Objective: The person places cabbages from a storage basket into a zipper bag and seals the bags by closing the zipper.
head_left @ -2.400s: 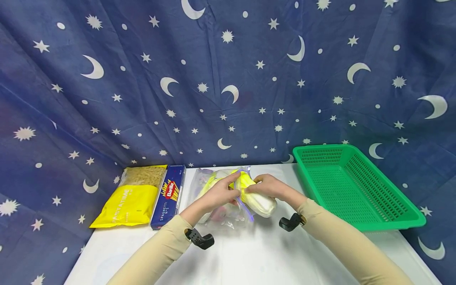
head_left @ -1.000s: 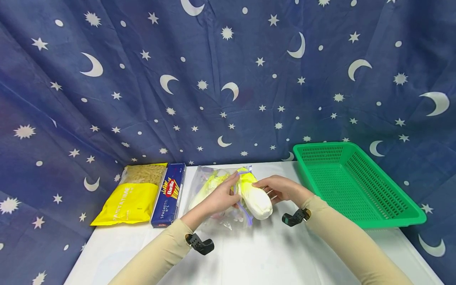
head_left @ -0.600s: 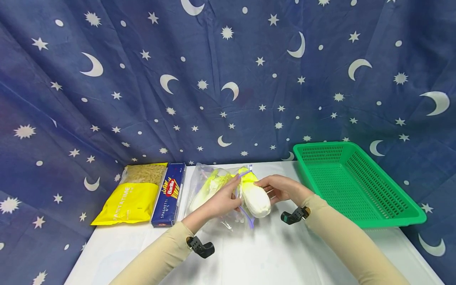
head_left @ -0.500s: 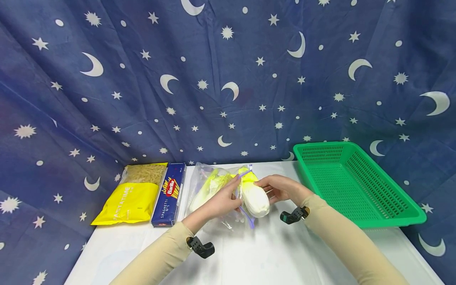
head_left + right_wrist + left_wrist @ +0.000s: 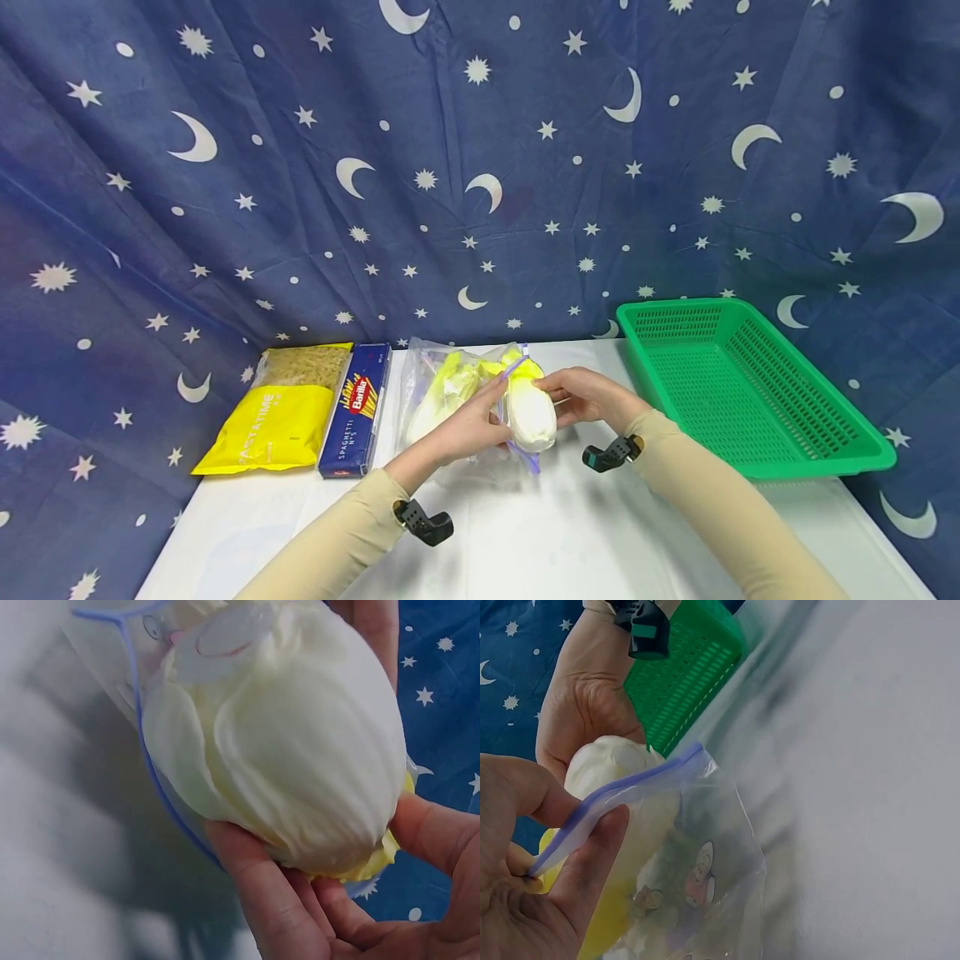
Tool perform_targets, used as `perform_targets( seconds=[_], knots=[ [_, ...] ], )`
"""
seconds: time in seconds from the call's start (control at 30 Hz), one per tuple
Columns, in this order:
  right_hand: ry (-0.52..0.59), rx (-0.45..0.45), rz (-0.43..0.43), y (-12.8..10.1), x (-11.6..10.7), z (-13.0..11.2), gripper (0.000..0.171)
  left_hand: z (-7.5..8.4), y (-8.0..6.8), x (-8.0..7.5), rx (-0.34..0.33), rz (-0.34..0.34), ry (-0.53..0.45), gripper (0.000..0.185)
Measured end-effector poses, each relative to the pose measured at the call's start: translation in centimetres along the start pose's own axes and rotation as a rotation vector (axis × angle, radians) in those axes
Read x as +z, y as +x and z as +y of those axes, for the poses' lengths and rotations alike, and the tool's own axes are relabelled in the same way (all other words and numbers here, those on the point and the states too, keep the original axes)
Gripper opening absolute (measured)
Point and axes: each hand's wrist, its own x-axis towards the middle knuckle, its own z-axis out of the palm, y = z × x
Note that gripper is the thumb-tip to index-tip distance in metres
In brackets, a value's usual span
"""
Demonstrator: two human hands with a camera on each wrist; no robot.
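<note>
A pale white-and-yellow cabbage head (image 5: 531, 414) sits at the mouth of a clear zip bag (image 5: 438, 392) on the white table (image 5: 570, 533). My right hand (image 5: 553, 392) grips it from the right; in the right wrist view fingers (image 5: 259, 900) curl under the cabbage head (image 5: 300, 742). My left hand (image 5: 495, 408) pinches the bag's purple zip rim (image 5: 622, 796) between thumb and fingers and holds it up beside the cabbage head (image 5: 607, 761). Another yellow leafy head (image 5: 442, 392) lies inside the bag.
A green plastic basket (image 5: 817, 454) stands at the right of the table. At the left lie a yellow pasta bag (image 5: 277, 417) and a blue spaghetti box (image 5: 356, 412). A starry blue cloth (image 5: 480, 167) hangs behind and around the table.
The cabbage head has shifted left, its tip further into the bag's mouth, and the right hand followed it. The left hand keeps its pinch on the zip rim.
</note>
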Motion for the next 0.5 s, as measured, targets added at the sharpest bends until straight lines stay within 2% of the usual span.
perform_targets(
  seconds=[0.17,0.5],
  knots=[
    [0.005,-0.019,0.033,0.1,0.4,0.1,0.039,0.3,0.0,0.1,-0.019,-0.012,-0.040,0.087],
    [-0.087,-0.067,0.084,0.2,1.2,0.5,0.043,0.6,0.1,0.2,-0.031,-0.010,-0.125,0.086]
  ],
)
